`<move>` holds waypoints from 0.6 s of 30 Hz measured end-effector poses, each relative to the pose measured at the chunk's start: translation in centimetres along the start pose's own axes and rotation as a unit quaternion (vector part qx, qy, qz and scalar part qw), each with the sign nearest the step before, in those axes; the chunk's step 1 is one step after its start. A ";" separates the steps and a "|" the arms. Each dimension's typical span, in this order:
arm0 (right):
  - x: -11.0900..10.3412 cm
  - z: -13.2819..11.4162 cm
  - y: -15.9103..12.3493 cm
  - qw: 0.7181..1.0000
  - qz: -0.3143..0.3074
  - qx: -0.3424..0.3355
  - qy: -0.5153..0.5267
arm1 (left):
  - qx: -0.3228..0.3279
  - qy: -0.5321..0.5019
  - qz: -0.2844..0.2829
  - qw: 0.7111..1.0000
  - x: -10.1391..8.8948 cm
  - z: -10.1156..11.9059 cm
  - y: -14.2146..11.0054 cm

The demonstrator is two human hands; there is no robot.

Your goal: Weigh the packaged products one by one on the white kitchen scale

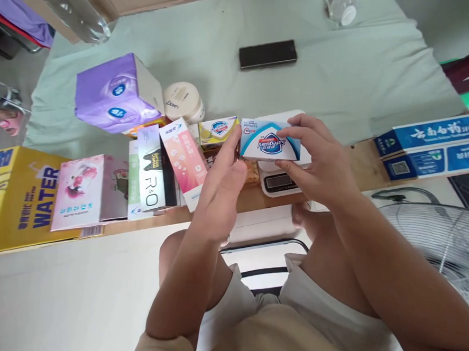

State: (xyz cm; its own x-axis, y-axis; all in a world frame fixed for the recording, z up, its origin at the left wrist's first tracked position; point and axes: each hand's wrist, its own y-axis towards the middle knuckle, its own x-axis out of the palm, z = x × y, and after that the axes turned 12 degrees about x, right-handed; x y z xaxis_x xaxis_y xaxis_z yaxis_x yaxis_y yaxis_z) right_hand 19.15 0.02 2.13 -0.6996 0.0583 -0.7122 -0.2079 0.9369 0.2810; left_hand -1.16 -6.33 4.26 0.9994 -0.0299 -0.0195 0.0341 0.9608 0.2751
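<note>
A white and blue Safeguard soap box (pixel 271 140) is in my right hand (pixel 316 157), fingers on its right end and thumb at its near edge. Beneath it is a white digital scale (pixel 282 182), its dark display facing me and the soap box covering much of its top. My left hand (pixel 222 192) is open, fingers straight and together, by the box's left end; I cannot tell whether it touches. Near that hand are a yellow Safeguard soap box (pixel 218 130), partly hidden by my fingers, and a pink carton (pixel 183 156).
Farther left stand an R&O box (pixel 150 172), a pink-white box (pixel 82 190), a yellow WATER carton (pixel 25 193), a purple tissue pack (pixel 110 93) and a Dove jar (pixel 182 99). A phone (pixel 268 54) lies behind; blue toothpaste boxes (pixel 439 149) are right, above a fan (pixel 445 237).
</note>
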 end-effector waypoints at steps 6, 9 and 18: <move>-1.9 2.8 0.3 0.999 -0.001 0.046 -0.011 | 0.008 0.071 -0.026 0.997 0.9 -0.7 0.4; -2.3 3.4 0.7 0.997 -0.005 0.076 -0.022 | -0.007 0.142 -0.060 0.988 1.0 -0.6 0.1; -1.9 3.5 0.7 0.996 -0.022 0.078 -0.030 | 0.041 0.246 0.065 0.966 -0.4 -1.2 -0.3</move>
State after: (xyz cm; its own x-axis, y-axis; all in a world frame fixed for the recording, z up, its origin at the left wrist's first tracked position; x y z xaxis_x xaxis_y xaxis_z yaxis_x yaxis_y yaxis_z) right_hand 22.74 1.76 1.46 -0.6491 0.0323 -0.7600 -0.1246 0.9811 0.1481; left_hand -1.62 -6.25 3.09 0.8696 0.2441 -0.4291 -0.0706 0.9218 0.3813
